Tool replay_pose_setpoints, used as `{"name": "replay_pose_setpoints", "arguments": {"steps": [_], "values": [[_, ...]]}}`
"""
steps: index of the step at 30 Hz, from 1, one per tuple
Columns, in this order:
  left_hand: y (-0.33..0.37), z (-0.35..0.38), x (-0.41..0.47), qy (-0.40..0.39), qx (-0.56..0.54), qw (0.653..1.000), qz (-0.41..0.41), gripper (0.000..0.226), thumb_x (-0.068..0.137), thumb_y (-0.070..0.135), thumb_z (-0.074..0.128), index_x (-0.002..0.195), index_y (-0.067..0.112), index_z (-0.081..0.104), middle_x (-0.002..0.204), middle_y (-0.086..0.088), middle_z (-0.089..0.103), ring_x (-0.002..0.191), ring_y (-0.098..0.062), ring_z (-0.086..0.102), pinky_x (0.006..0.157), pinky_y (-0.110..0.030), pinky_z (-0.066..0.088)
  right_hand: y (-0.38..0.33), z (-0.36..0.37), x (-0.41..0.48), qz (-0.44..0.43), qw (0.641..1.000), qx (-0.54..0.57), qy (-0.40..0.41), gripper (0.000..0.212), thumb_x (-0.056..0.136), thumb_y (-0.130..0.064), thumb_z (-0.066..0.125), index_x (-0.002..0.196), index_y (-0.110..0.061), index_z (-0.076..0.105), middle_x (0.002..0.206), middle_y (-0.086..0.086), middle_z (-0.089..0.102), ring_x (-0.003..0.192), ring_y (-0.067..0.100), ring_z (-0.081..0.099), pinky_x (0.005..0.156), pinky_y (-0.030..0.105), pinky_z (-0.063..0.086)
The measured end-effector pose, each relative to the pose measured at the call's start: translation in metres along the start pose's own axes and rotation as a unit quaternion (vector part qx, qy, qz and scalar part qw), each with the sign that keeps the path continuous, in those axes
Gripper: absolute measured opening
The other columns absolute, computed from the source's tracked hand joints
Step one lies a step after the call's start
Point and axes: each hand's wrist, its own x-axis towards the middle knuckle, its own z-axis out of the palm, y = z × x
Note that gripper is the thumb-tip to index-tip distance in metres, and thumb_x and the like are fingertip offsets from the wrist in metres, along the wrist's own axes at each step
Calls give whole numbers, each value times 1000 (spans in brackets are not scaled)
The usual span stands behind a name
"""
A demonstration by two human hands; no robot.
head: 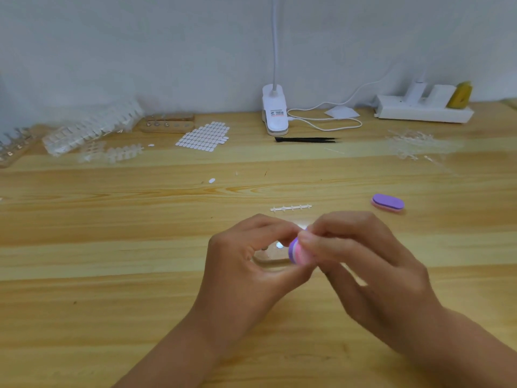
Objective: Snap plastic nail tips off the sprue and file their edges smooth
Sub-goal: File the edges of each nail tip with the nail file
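Observation:
My left hand (pixel 251 264) and my right hand (pixel 361 261) meet low over the wooden table (pixel 112 275). My right hand grips a small purple and pink file block (pixel 298 254). My left hand's thumb and fingers pinch something small against the block's purple face; it is too small and blurred to make out. A bare white sprue strip (pixel 291 208) lies just beyond my hands. A clear nail tip (pixel 279 245) lies on the table under them.
A second purple file block (pixel 388 203) lies to the right. Stacks of clear nail tip sprues (pixel 92 130) sit at far left, an adhesive tab sheet (pixel 204 137) beside them. Black tweezers (pixel 307 140), a clip lamp (pixel 275 113), a power strip (pixel 422 110) and loose sprues (pixel 414 144) line the back.

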Motion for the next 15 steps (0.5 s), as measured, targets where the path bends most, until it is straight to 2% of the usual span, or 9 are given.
{"name": "replay_pose_setpoints", "arguments": {"steps": [2, 5, 7, 10, 15], "values": [[0, 0, -1, 3, 18, 1000, 7, 21, 65, 14, 85, 83, 21, 77, 82, 11, 70, 81, -8, 67, 72, -22, 51, 5, -1, -2, -14, 999, -30, -29, 24, 91, 8, 64, 111, 0, 72, 105, 11, 64, 97, 21, 63, 87, 26, 49], [0, 0, 0, 22, 34, 999, -6, 23, 61, 13, 83, 80, 24, 76, 78, 13, 69, 78, -7, 66, 70, -19, 49, 15, -6, 1, 21, 998, -53, -20, 24, 90, 6, 64, 111, -2, 72, 104, 10, 64, 94, 19, 63, 81, 29, 50], [0, 0, 0, 21, 39, 999, -1, 23, 63, 15, 82, 84, 22, 77, 82, 13, 69, 80, -8, 66, 71, -23, 51, 8, -2, 1, 13, 999, -33, -7, 26, 91, 5, 64, 115, -3, 70, 106, 9, 63, 98, 17, 61, 85, 25, 48], [-1, 2, -2, 16, 55, 998, 16, 21, 67, 14, 82, 86, 19, 77, 84, 11, 70, 82, -9, 67, 74, -31, 52, 4, 2, -3, -38, 998, -46, -37, 32, 89, 13, 61, 118, 1, 68, 106, 13, 64, 100, 23, 60, 93, 24, 44], [-3, 3, -1, 16, 66, 998, 6, 23, 65, 13, 82, 87, 19, 76, 83, 11, 69, 81, -10, 66, 74, -34, 52, 10, -1, -1, -16, 998, -53, -33, 33, 89, 13, 61, 117, 0, 69, 105, 14, 64, 98, 22, 60, 89, 23, 45]]}}
